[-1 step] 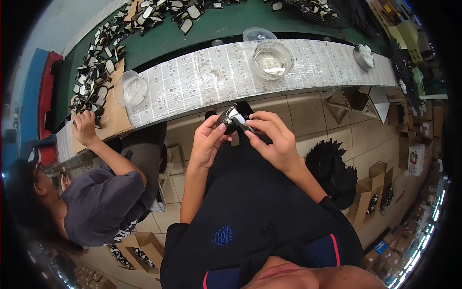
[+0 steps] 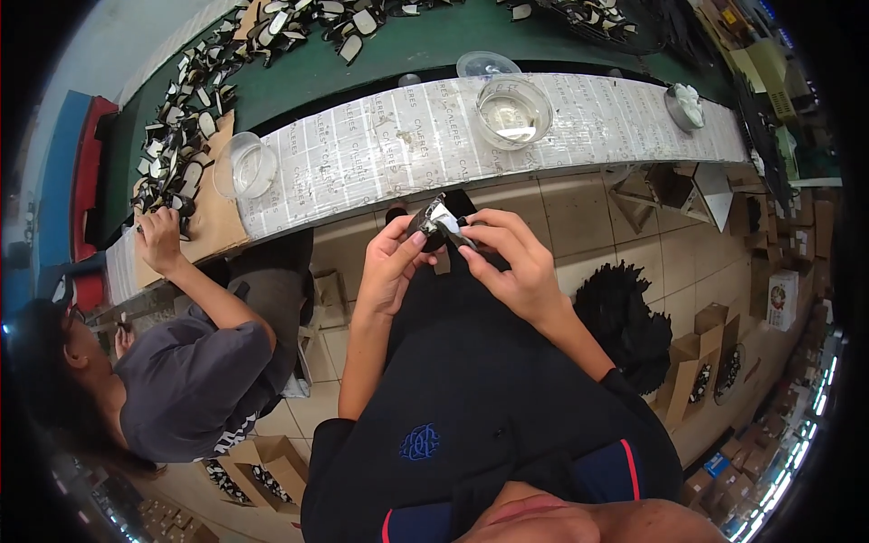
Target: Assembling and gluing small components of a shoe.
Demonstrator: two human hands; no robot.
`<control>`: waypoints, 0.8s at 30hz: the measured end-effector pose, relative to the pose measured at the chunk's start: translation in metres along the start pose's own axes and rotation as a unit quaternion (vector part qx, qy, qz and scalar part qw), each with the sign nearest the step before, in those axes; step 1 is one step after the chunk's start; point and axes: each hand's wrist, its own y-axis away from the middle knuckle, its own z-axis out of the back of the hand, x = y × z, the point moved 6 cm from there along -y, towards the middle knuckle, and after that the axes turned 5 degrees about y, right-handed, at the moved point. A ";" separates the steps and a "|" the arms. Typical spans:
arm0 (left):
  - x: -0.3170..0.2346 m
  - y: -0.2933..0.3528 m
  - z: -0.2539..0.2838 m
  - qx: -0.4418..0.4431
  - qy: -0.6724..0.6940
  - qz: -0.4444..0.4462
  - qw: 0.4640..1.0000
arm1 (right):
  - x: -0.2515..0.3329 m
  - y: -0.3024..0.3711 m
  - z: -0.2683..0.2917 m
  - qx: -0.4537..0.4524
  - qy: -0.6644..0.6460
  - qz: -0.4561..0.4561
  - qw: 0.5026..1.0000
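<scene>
In front of my chest, over the gap below the bench edge, I hold what looks like a shoe heel (image 2: 431,223) with a black covering and a white face. My left hand (image 2: 392,265) grips it from the left, thumb on its near side. From the right, my right hand (image 2: 513,262) pinches the loose black flap (image 2: 459,237) of the covering between thumb and fingers. The fingers hide part of the piece, so its full shape does not show.
Clear round tubs (image 2: 514,113) stand on the paper-covered bench strip (image 2: 362,149), and a small cup (image 2: 685,107) at its right. Many similar heels (image 2: 181,145) lie on the green surface (image 2: 416,36). A co-worker (image 2: 190,362) sits at left. Black strips (image 2: 625,326) hang at right near cardboard boxes (image 2: 688,366).
</scene>
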 end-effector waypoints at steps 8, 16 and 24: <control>0.003 -0.001 0.002 -0.011 0.007 0.002 1.000 | -0.003 0.001 0.002 -0.016 0.068 0.035 0.997; 0.000 -0.003 0.000 -0.011 0.008 0.016 1.000 | -0.015 -0.009 0.026 -0.099 0.111 0.021 0.989; 0.003 0.001 -0.005 0.036 0.000 -0.001 0.999 | 0.000 -0.005 0.016 -0.024 0.003 0.002 1.000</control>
